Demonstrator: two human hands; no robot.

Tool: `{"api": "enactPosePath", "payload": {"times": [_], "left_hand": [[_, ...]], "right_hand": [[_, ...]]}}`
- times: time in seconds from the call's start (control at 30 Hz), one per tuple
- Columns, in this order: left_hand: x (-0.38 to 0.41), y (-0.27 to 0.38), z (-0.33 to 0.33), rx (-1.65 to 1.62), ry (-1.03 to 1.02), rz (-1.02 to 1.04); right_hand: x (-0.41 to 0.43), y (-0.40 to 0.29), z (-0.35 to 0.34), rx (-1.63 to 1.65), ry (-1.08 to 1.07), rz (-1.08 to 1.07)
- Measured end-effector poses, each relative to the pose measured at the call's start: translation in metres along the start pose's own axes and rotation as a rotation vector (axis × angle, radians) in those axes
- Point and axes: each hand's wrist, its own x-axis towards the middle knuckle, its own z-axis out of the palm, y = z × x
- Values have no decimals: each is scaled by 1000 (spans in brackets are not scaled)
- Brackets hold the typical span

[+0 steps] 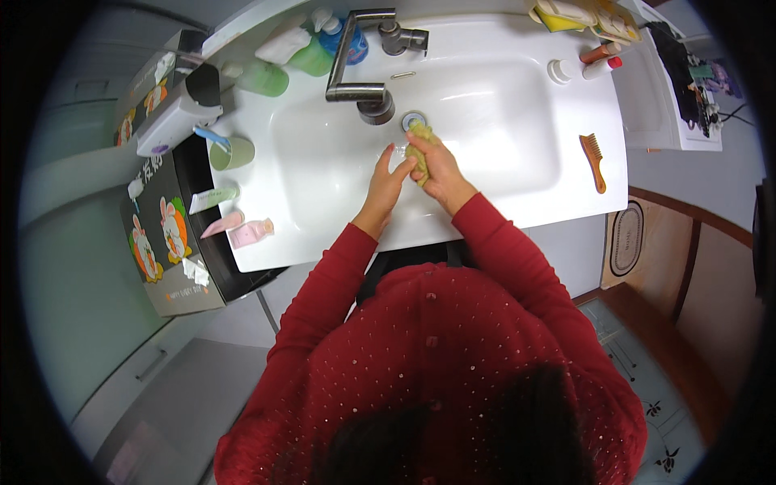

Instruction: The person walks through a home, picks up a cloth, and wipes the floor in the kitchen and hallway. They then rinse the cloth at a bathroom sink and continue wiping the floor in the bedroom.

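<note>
My right hand is closed around a wrung, yellow-green cloth over the white washbasin. The cloth's upper end comes close to the metal drain. To its left, my left hand has its fingers apart, the thumb reaching to the cloth's side; whether it touches cannot be made out. Above both hands, a dark metal folding faucet reaches over the basin, its round head just left of the drain. A small clear patch, perhaps water, shows between the hands.
Left rim: a green cup with a toothbrush, a green tube, a pink tube, a pink bottle. Behind stand pump bottles. At right lie a wooden comb, a white jar and small bottles.
</note>
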Motion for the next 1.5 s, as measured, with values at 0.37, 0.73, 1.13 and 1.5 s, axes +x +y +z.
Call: {"api": "enactPosePath", "payload": {"times": [0.37, 0.73, 1.13, 1.5], "left_hand": [[-53, -29, -97, -74, 263, -101], [-59, -41, -88, -12, 113, -134], [-40, 1, -23, -737, -467, -123], [-43, 7, -27, -621, -535, -300]], "right_hand": [[-20, -60, -25, -231, 238, -108], [-8, -77, -51, -137, 182, -99], [-49, 9, 16, -541, -229, -117], [-49, -11, 39, -743, -659, -33]]}}
